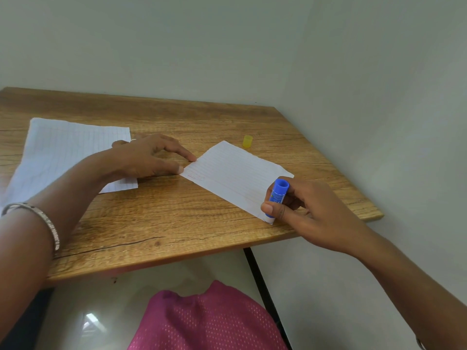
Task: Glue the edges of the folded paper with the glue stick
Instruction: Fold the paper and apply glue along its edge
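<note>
A folded lined white paper point(236, 174) lies on the wooden table point(156, 223), turned at an angle. My right hand point(310, 210) grips a blue glue stick point(277, 195) upside down, its tip pressed onto the paper's near right corner. My left hand point(151, 156) lies flat on the table, its thumb and forefinger tips touching the paper's left edge. The glue stick's yellow cap point(247, 141) stands on the table just beyond the paper.
A second sheet of squared paper point(63, 150) lies at the left, partly under my left forearm. Walls close the table's back and right sides. The table's front edge is near me, with pink cloth point(207, 322) on my lap below.
</note>
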Motion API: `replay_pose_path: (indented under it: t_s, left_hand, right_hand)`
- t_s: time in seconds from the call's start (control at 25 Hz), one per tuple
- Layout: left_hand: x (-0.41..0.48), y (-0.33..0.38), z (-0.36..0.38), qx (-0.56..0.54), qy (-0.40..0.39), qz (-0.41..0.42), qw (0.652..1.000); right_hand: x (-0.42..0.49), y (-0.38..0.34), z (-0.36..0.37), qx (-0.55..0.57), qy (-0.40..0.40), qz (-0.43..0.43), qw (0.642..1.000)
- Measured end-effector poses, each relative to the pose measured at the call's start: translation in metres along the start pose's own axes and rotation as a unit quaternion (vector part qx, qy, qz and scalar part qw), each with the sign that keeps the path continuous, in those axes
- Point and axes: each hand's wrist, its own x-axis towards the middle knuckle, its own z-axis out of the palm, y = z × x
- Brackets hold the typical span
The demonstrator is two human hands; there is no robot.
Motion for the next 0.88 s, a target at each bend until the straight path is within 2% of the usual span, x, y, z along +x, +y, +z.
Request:
replay_pose_path:
  t_s: [0.16, 0.28, 0.36, 0.52, 0.64, 0.76, 0.88]
  left_hand:
    - [0.001, -0.001, -0.001, 0.009, 0.002, 0.004, 1.0]
    - [0.001, -0.005, 0.0, 0.01, 0.026, 0.0, 1.0]
    - [0.003, -0.007, 0.0, -0.005, 0.054, 0.015, 0.998]
    - [0.009, -0.011, 0.002, -0.001, 0.148, 0.06, 0.987]
    - [0.006, -0.006, 0.006, -0.008, 0.202, 0.103, 0.974]
    - [-0.005, 0.009, 0.014, 0.044, 0.193, 0.121, 0.973]
    - [-0.014, 0.018, 0.02, 0.111, 0.148, 0.105, 0.977]
  right_hand:
    - [-0.008, 0.002, -0.007, 0.013, 0.004, 0.017, 1.0]
    - [-0.01, 0.01, -0.009, 0.183, 0.085, 0.048, 0.978]
    - [-0.007, 0.015, -0.006, 0.237, 0.129, 0.043, 0.962]
    - [-0.002, 0.017, 0.016, 0.177, 0.099, 0.01, 0.979]
    - [0.006, 0.004, 0.031, 0.182, 0.107, 0.003, 0.977]
    - [0.016, -0.012, 0.043, 0.18, 0.107, -0.015, 0.978]
    - [0.024, -0.023, 0.048, 0.19, 0.095, -0.021, 0.977]
